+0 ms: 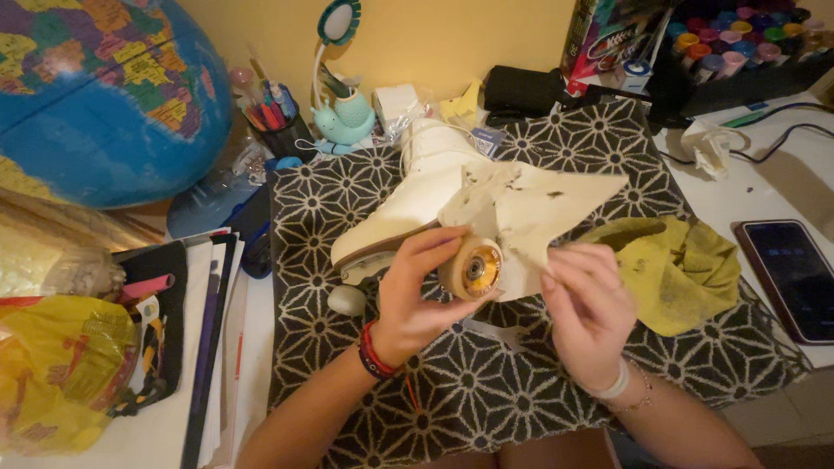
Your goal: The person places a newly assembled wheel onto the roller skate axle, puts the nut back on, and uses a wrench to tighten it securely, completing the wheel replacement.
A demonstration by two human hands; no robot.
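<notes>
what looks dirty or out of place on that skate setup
The pale wipe in the right hand is smudged with dark marks, and the yellow cloth beside it is stained too. The white roller skate lies tipped on its side while the left hand grips its wheel.

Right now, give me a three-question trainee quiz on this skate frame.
1. True or false: the left hand holds the wheel of the white roller skate.
2. What does the right hand hold? A) stained paper wipe B) phone C) pen
3. Fill in: the yellow cloth lies on the patterned ____.

Key: 1 true; 2 A; 3 mat.
</notes>
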